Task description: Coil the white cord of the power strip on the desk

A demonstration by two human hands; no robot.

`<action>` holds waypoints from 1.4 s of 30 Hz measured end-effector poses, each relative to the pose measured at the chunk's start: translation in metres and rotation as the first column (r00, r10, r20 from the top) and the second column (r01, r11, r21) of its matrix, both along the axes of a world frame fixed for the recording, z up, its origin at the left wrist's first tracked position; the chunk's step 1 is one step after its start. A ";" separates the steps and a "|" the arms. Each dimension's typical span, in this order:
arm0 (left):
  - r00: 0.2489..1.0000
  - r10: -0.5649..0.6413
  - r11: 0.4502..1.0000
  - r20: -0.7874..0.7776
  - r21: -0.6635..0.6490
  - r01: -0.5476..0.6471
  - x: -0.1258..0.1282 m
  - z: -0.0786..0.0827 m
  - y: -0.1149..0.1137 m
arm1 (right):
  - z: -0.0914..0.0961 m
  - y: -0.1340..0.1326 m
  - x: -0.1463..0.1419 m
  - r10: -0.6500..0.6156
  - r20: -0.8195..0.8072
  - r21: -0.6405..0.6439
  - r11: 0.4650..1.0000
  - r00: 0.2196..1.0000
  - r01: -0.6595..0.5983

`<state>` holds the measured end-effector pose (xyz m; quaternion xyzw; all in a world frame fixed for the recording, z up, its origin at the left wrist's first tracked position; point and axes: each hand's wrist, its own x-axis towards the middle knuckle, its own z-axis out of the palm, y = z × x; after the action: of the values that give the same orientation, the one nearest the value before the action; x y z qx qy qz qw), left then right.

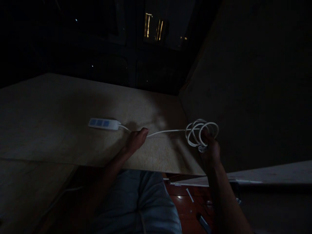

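A white power strip (103,123) with blue-tinted socket panels lies on the pale tabletop (80,97), left of centre. Its white cord (168,131) runs rightward through my left hand (137,139), whose fingers are closed around it a short way from the strip. Past that hand the cord stretches nearly straight to several loose loops. My right hand (211,148) grips these coils at their right side, off the table's right end. A pale lump, perhaps the plug, shows just under the loops, too dark to make out.
A dark wall or panel (248,97) rises on the right. Behind the table is a dark window (168,24) with lit lines outside. Below, a blue-grey cushion or clothed lap (146,201) and a reddish floor (180,204) with small objects are visible.
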<state>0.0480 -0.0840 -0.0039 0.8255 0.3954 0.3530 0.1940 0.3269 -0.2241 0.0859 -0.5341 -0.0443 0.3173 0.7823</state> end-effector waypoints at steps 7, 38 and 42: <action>0.989 -0.138 0.990 0.054 0.046 0.136 -0.011 0.000 0.006 | -0.012 -0.009 0.006 0.052 -0.014 0.000 0.999 0.999 -0.052; 0.762 0.167 0.725 0.626 -0.601 0.336 0.032 0.015 -0.021 | -0.091 0.059 -0.182 -0.181 -0.225 0.151 0.964 0.957 0.218; 0.731 0.143 0.654 0.667 -0.618 0.437 0.028 0.018 -0.029 | -0.100 0.075 -0.200 -0.143 -0.220 0.199 0.962 0.965 0.187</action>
<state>0.0756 -0.1127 0.0137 0.5208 0.3327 0.4115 0.6698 0.1271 -0.1493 -0.0141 -0.4116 0.0464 0.2969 0.8604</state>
